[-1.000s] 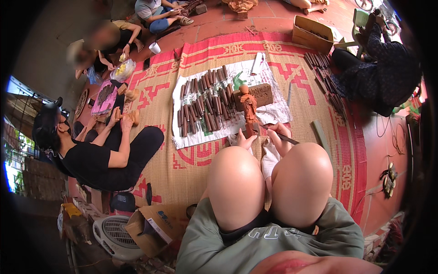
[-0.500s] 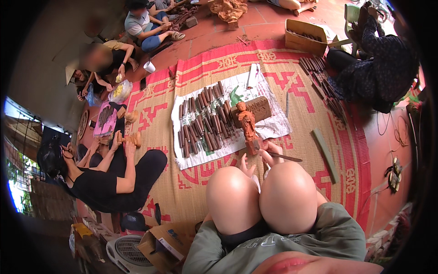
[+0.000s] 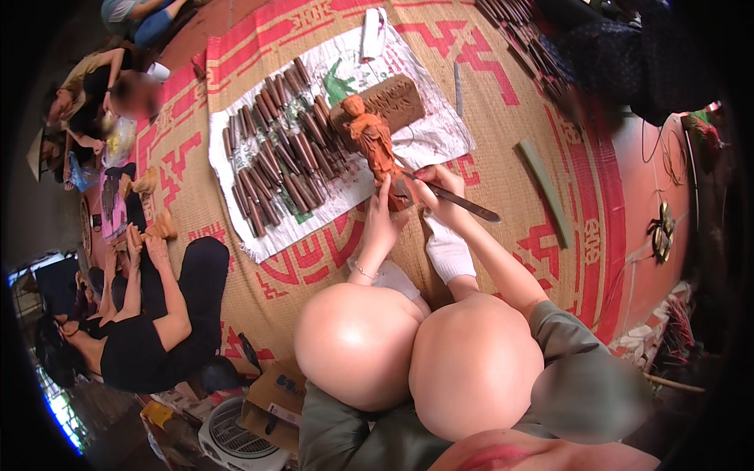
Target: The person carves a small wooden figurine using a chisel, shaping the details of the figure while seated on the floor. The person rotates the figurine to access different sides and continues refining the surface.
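A reddish-brown carved wooden figurine (image 3: 372, 143) in a long robe leans back on a dark wooden block (image 3: 397, 106). My left hand (image 3: 383, 224) is closed around the figurine's base from the left. In my right hand (image 3: 441, 192) is a slim carving chisel (image 3: 475, 209). Its narrow end points at the figurine's lower part, and its dark end sticks out to the right. Whether the tip touches the wood I cannot tell. Just beyond my hands, several carving tools with brown handles (image 3: 294, 149) lie in rows on a white sheet (image 3: 271, 245).
A patterned red and tan mat (image 3: 503, 149) covers the floor. On it lie a greenish strip (image 3: 543, 192) and a white roll (image 3: 373, 35). At the left sits a person in black (image 3: 149, 337) holding a wooden piece. More tools (image 3: 534, 51) lie at the far right beside another person.
My view has swung, so the mat and sheet appear further left and higher. My hands and forearms show more fully past my knees, still at the figurine with the chisel.
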The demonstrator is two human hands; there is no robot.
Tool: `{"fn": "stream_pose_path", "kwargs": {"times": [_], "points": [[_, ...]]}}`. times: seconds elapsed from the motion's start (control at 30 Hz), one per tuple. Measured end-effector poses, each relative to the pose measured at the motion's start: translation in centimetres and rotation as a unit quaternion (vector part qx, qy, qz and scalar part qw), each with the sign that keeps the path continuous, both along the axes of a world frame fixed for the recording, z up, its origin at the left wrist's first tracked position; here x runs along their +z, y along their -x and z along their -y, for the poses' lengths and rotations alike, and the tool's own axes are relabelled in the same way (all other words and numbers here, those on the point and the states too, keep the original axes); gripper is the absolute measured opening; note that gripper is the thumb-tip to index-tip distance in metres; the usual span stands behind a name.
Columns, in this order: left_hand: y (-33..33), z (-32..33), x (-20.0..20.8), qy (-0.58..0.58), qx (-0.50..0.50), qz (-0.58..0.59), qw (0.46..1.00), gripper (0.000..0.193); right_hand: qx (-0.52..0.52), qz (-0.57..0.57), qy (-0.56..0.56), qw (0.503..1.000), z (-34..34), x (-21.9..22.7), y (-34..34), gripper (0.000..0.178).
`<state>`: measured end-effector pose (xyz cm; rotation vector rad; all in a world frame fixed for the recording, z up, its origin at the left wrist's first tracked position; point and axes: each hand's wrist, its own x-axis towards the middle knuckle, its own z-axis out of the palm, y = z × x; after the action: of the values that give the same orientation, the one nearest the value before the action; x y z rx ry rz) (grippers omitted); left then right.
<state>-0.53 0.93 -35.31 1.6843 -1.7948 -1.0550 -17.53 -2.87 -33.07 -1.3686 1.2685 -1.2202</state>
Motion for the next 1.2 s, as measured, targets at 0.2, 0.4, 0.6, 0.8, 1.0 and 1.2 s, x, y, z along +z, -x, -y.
{"fn": "stream_pose_path", "kwargs": {"times": [0.2, 0.4, 0.6, 0.8, 1.0, 1.2], "points": [[-0.7, 1.3, -0.8, 0.062, -0.017, 0.015, 0.998, 0.078, -0.032, 0.001, 0.090, 0.995, 1.4, -4.3, -4.1, 0.016], [-0.5, 1.3, -1.0, 0.060, -0.006, 0.016, 0.998, 0.079, -0.078, -0.071, 0.134, 0.985, 4.2, -5.3, -6.0, 0.018], [-1.1, 0.8, -1.4, 0.062, 0.032, 0.019, 0.997, 0.076, 0.006, -0.173, 0.202, 0.964, 3.9, -5.2, -5.6, 0.009], [0.3, 1.6, -1.6, 0.051, 0.002, 0.050, 0.997, 0.080, -0.092, -0.103, 0.150, 0.979, 4.6, -6.5, -4.6, 0.013], [-1.3, 0.2, -1.3, 0.030, 0.021, 0.060, 0.998, 0.084, -0.019, -0.127, 0.174, 0.976, 3.5, -6.0, -5.7, 0.017], [-0.5, 0.6, -2.2, 0.037, 0.037, 0.046, 0.998, 0.084, -0.011, -0.156, 0.066, 0.985, 4.7, -3.6, -5.3, 0.019]]}}
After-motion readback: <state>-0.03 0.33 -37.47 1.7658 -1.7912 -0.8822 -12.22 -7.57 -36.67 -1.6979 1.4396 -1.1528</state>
